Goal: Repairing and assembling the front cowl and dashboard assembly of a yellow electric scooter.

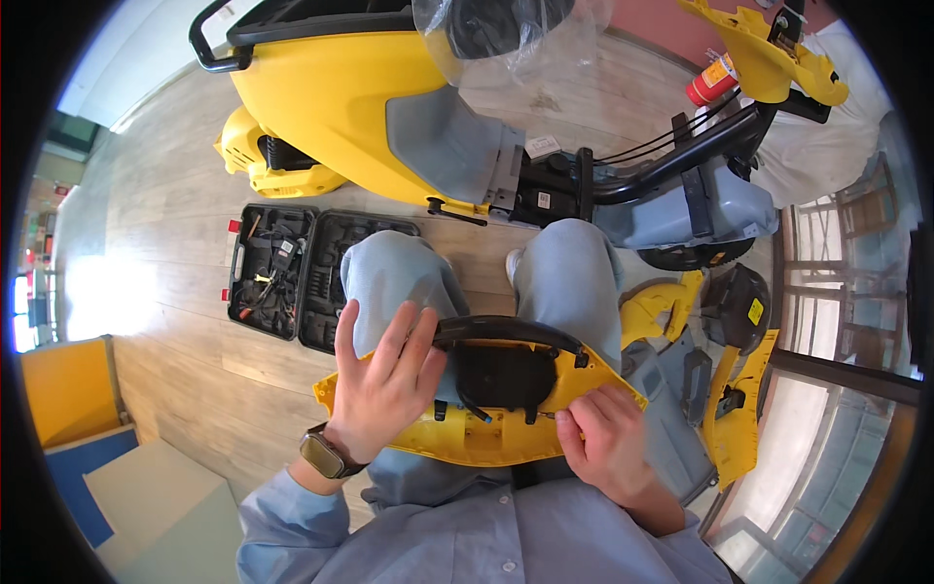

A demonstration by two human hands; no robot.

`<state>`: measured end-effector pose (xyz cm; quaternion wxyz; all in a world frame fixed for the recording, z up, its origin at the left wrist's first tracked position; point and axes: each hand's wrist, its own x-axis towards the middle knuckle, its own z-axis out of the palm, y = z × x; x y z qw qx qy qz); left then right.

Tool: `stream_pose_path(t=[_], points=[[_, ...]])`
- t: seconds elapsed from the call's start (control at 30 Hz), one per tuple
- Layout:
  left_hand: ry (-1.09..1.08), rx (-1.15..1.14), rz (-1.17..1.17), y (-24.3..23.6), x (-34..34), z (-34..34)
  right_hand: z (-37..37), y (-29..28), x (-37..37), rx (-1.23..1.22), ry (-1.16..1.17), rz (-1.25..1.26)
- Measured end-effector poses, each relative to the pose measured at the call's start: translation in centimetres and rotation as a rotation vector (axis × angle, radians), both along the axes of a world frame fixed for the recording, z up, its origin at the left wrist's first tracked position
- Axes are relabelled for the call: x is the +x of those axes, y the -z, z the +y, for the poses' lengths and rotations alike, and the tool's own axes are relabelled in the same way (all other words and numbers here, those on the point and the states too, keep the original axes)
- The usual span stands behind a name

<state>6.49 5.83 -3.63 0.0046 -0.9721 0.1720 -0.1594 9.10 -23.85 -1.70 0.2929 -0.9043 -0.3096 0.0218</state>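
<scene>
A yellow plastic panel lies across my lap, its hollow inner side up. A curved black bar runs along its far edge, and a dark plate sits in its middle. My left hand, with a watch on the wrist, rests over the panel's left part, fingers spread and stretched out. At the panel's right part, my right hand is closed, thumb against curled fingers. Something small and thin shows at its fingertips, too small to name. A short dark cable end lies between the hands.
Ahead stands a partly dismantled yellow scooter with a bare black frame tube. An opened black tool case lies on the floor at left. Yellow and grey body panels lie at right. A red fire extinguisher stands far right.
</scene>
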Motion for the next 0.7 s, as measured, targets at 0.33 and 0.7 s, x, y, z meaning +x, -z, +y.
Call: stream_pose_path(t=[0.33, 0.7], points=[[0.220, 0.296, 0.110, -0.9, 2.2, 1.6, -0.7, 1.2, -1.4, -0.058, -0.079, -0.022], [0.254, 0.238, 0.102, -0.1, 2.7, 1.9, 0.0, 1.0, -1.8, -0.131, -0.128, -0.125]])
